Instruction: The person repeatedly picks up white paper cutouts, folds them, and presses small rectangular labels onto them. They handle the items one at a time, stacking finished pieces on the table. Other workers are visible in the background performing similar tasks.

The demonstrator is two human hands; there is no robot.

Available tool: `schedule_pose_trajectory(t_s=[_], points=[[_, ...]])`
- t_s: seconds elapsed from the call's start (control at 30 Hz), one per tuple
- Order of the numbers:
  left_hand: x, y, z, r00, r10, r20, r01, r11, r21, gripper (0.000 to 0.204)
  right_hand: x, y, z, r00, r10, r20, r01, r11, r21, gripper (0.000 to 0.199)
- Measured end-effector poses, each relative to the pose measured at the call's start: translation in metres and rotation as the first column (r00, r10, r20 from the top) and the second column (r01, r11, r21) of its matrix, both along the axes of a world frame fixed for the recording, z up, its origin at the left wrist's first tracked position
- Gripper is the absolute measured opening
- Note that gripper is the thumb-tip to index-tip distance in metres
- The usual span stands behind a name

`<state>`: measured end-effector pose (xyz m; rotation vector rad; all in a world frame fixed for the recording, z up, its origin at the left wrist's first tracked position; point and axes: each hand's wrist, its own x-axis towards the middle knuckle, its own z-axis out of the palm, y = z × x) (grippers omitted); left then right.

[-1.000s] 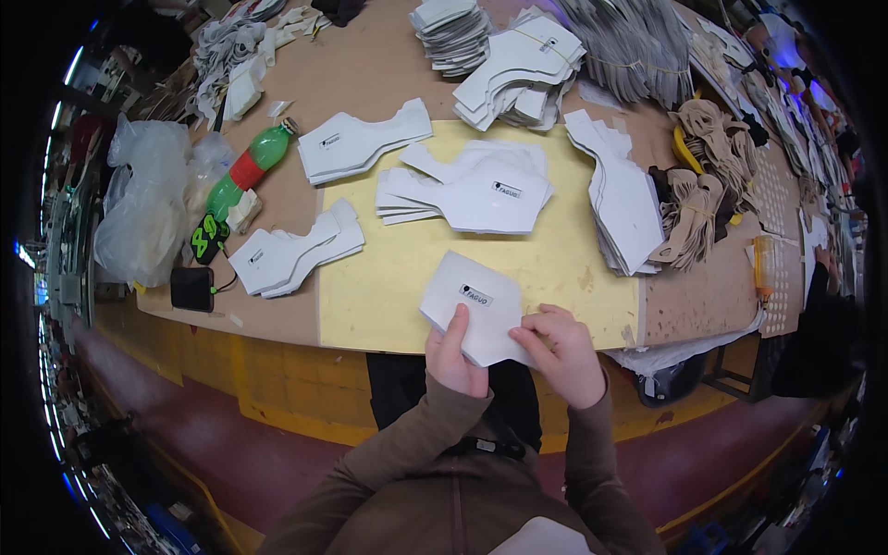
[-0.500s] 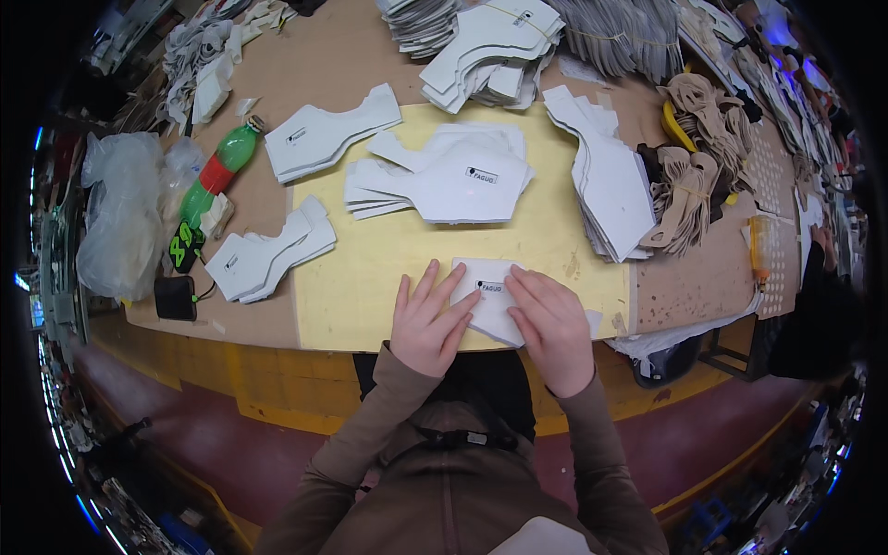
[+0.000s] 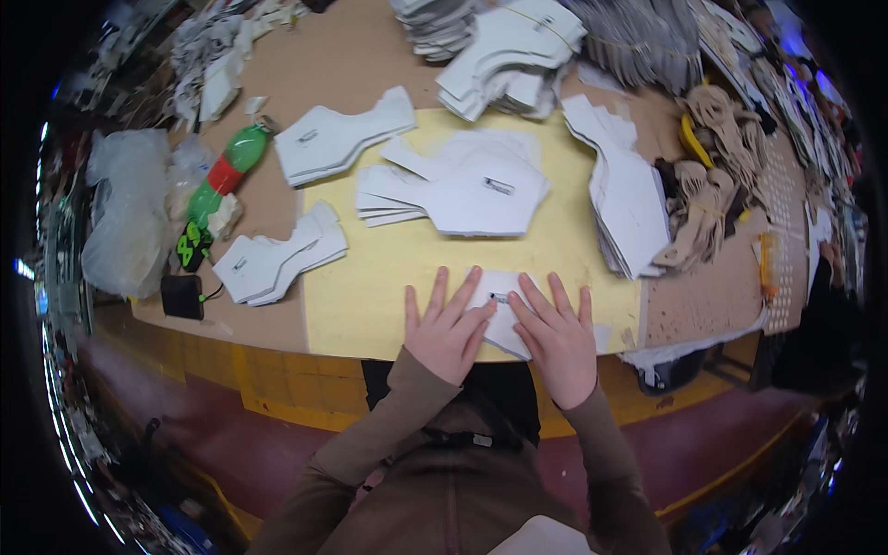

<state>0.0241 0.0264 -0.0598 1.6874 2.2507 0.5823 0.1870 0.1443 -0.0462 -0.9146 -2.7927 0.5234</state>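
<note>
At the table's near edge a white cut piece with a small dark printed label (image 3: 500,319) lies flat on a yellow sheet (image 3: 398,319). My left hand (image 3: 449,324) rests on its left side, fingers spread. On its right side lies my right hand (image 3: 557,338), also with fingers stretched out. Both hands partly cover the piece. Beyond them sits a fanned pile of similar white labelled pieces (image 3: 481,199). Further stacks of white shaped pieces (image 3: 342,139) lie at the left, a smaller stack (image 3: 282,254) below them, and a tall stack (image 3: 624,190) at the right.
Rubber-banded bundles of white pieces (image 3: 509,51) and grey pieces (image 3: 638,42) stand at the back. Beige straps (image 3: 698,190) lie right. At left are a green bottle (image 3: 242,148), a clear plastic bag (image 3: 125,222) and a black flat device (image 3: 181,297). A person's dark sleeve (image 3: 814,333) shows far right.
My right hand's fingers have spread apart and flattened on the white piece. My left hand's fingers have also spread slightly. The whole view has shifted a little, with the piles staying in place.
</note>
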Motion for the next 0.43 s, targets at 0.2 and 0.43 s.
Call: schedule_pose_trajectory(t_s=[0.2,0.43], points=[[-0.010,0.032,-0.004,0.977,0.039,0.209,-0.072,0.986,0.152,0.045,0.008,0.002,-0.020,0.998,0.047,-0.029,-0.044,0.995,0.090,0.043],[-0.031,0.020,-0.025,0.873,-0.171,0.457,0.070,0.971,0.228,0.052,0.039,-0.011,-0.108,0.768,0.182,-0.614,0.288,0.758,0.585,0.041]])
